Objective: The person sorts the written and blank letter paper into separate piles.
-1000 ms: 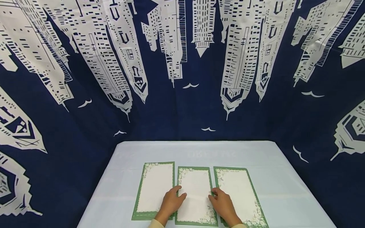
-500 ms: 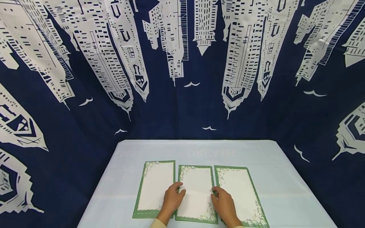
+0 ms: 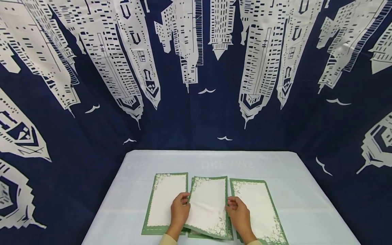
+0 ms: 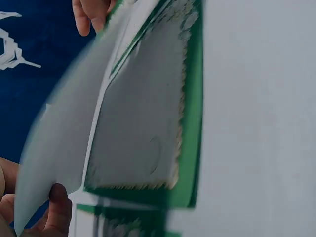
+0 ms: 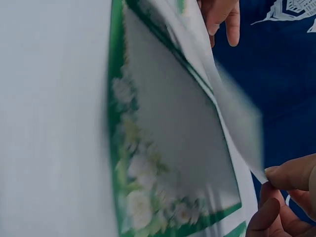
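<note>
A white sheet of paper with a green floral border [image 3: 208,204] is raised in the middle of the table, its lower end tilted up. My left hand [image 3: 180,212] pinches its left edge, and my right hand [image 3: 239,216] pinches the right edge. In the left wrist view the lifted sheet [image 4: 64,118] bows, its plain back showing, near the left thumb [image 4: 58,207]. Beneath it lies a matching bordered sheet [image 4: 143,118], partly covered. The right wrist view has the right fingers [image 5: 291,173] gripping the sheet's edge, with flowers printed on the lower sheet [image 5: 143,173].
Similar bordered sheets lie on either side, the left sheet [image 3: 166,200] and the right sheet [image 3: 257,207]; green edges peek out under the left one. All rest on a pale cloth-covered table [image 3: 306,204]. A dark blue curtain [image 3: 202,119] with white buildings hangs behind.
The middle sheet, flat before, is now lifted off the one beneath, turned slightly and shifted. My left hand has moved a little left with its edge; the right hand stays near the right edge.
</note>
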Demonstrator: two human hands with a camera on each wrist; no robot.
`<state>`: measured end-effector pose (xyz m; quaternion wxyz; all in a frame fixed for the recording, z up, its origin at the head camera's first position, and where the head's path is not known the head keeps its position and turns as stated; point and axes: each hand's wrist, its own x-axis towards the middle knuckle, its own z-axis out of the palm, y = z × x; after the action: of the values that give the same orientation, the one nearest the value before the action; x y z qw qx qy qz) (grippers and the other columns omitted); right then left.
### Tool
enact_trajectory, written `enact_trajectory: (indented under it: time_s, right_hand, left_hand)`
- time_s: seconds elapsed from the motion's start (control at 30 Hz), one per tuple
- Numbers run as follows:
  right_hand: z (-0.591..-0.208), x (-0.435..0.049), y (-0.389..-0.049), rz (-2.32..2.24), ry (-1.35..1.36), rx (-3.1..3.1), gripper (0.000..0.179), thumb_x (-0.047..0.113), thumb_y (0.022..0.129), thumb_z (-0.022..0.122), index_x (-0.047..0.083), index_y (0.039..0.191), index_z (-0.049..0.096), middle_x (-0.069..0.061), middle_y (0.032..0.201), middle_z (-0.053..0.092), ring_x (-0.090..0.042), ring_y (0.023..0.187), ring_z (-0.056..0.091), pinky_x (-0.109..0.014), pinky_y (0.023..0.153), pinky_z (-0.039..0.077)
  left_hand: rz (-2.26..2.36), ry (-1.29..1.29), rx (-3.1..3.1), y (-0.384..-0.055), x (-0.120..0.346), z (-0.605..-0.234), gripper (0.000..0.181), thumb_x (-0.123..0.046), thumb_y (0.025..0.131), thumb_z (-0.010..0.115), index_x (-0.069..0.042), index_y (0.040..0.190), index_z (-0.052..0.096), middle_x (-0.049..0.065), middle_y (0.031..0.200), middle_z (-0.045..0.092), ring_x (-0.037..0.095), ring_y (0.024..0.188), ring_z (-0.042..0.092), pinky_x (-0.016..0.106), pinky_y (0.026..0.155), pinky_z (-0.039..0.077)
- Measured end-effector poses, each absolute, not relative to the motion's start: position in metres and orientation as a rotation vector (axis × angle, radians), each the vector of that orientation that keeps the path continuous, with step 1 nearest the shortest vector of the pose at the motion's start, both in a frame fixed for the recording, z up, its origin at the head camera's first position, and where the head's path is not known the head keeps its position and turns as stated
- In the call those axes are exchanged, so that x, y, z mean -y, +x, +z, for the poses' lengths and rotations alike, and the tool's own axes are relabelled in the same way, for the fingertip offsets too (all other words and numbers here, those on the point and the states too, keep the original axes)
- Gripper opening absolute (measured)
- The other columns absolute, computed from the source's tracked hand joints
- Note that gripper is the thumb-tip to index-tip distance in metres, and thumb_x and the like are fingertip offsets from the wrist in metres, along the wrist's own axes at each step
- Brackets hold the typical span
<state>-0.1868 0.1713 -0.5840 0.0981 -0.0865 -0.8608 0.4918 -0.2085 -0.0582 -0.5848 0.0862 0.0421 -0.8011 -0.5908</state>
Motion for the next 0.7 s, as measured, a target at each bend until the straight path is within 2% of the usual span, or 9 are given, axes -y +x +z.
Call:
enact_trajectory:
  time_s: [0.2,0.4,0.7]
  right_hand:
    - [-0.573,-0.150,-0.200,1.526,-0.204,2.467,0.021,0.001,0.088,0.073,0.001,0.108,0.072,-0.006,0.098,0.073,-0.016,0.084,0.067,-0.025,0.071,0.054]
    - [-0.563,-0.117,-0.217,1.644,-0.051,2.379,0.018,-0.003,0.088,0.071,-0.001,0.106,0.072,-0.009,0.097,0.072,-0.020,0.084,0.067,-0.026,0.071,0.054]
    - [-0.573,-0.062,-0.239,1.673,0.085,2.422,0.015,-0.003,0.089,0.070,0.001,0.104,0.072,-0.009,0.096,0.071,-0.025,0.087,0.068,-0.032,0.072,0.056]
  left_hand:
    - [-1.765,0.164,2.309,-0.210,0.080,-0.572,0.030,0.013,0.085,0.065,-0.001,0.111,0.071,0.015,0.113,0.069,0.035,0.105,0.067,0.043,0.080,0.057]
    - [-1.717,0.219,2.276,-0.213,0.110,-0.562,0.030,0.012,0.087,0.065,-0.001,0.112,0.072,0.015,0.112,0.069,0.033,0.103,0.066,0.042,0.077,0.057]
    - [-1.629,0.329,2.315,-0.210,0.157,-0.564,0.026,0.007,0.093,0.062,0.003,0.119,0.068,0.022,0.118,0.067,0.040,0.111,0.064,0.049,0.088,0.055]
